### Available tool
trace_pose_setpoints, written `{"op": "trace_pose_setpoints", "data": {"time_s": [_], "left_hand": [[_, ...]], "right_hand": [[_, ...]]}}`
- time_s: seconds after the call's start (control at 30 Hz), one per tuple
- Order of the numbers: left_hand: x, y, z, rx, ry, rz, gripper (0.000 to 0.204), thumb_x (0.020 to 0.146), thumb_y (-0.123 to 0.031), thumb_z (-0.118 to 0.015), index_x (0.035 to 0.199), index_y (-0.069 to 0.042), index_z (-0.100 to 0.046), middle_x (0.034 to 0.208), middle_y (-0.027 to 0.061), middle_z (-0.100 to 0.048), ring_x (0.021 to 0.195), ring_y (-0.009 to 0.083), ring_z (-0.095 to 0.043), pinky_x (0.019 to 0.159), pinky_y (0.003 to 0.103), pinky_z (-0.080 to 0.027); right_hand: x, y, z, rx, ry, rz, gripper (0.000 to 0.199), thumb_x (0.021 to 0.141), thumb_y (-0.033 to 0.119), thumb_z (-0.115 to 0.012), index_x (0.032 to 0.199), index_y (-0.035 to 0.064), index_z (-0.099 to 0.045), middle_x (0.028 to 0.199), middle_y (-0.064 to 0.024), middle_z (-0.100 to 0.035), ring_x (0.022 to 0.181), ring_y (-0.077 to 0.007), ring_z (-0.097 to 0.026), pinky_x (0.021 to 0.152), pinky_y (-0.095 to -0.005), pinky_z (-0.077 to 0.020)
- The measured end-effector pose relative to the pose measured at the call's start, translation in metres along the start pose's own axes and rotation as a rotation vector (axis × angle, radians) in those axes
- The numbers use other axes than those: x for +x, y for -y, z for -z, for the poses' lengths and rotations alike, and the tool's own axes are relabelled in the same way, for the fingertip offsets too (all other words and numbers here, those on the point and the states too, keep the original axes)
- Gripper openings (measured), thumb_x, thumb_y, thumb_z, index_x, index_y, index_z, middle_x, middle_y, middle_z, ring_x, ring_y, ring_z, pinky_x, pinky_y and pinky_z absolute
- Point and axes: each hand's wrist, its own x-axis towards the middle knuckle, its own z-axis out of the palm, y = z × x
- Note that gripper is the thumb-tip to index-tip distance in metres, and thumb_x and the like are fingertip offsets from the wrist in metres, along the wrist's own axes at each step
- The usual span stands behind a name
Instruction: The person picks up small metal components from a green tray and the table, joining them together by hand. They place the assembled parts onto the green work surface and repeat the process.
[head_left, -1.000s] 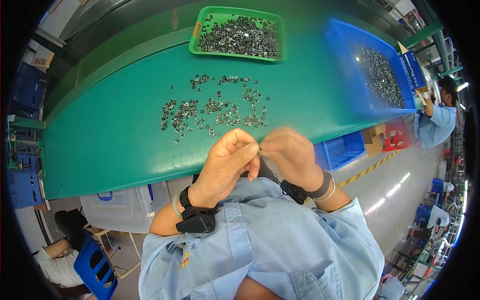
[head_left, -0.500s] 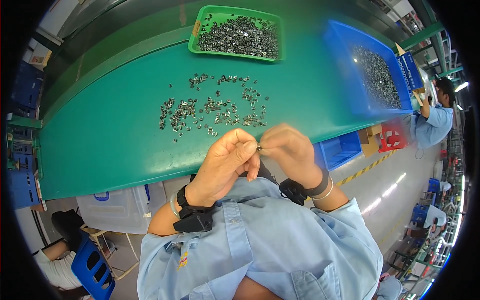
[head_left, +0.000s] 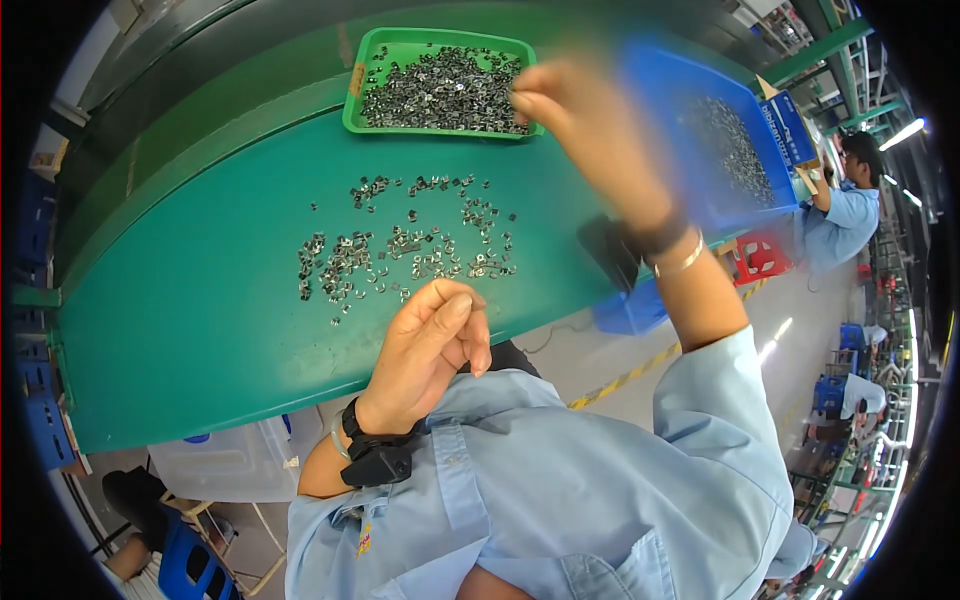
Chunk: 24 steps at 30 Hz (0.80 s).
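Right hand point(head_left: 570, 105) stretched out, motion-blurred, fingertips pinched at the near right corner of the green tray point(head_left: 352, 95); cannot tell whether anything is gripped. Heaped inside, small grey metal parts point(head_left: 440, 85) (tiny, angular, shiny). Left hand point(head_left: 430, 345) loosely curled at the near edge of the green table point(head_left: 180, 330), holding nothing visible. Between the hands, scattered loose parts point(head_left: 400, 250). To the right, a blue bin point(head_left: 665, 90) with more parts. Bare green surface on the left.
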Motion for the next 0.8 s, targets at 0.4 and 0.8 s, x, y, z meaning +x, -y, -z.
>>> {"op": "trace_pose_setpoints", "data": {"time_s": [0.4, 0.8], "left_hand": [[0.000, -0.004, 0.008, -0.038, 0.101, 0.052, 0.016, 0.097, -0.017, -0.044, 0.099, -0.002, -0.049, 0.073, 0.0107, -0.055, 0.057, 0.0168, -0.053, 0.054, 0.032, -0.047], [0.001, -0.007, -0.015, 0.110, -0.121, 0.018, 0.018, 0.096, -0.019, -0.047, 0.104, -0.003, -0.051, 0.080, 0.0071, -0.057, 0.065, 0.0126, -0.056, 0.058, 0.026, -0.047]], "right_hand": [[-0.051, -0.044, 0.007, -0.446, 0.429, 0.178, 0.013, 0.078, 0.006, -0.066, 0.090, 0.0047, -0.063, 0.084, -0.0064, -0.059, 0.079, -0.0212, -0.057, 0.072, -0.0315, -0.0466], [-0.076, 0.002, -0.009, -0.274, 0.368, 0.263, 0.017, 0.072, 0.004, -0.070, 0.087, 0.0060, -0.062, 0.083, -0.0055, -0.059, 0.078, -0.0233, -0.058, 0.069, -0.0329, -0.0462]]}}
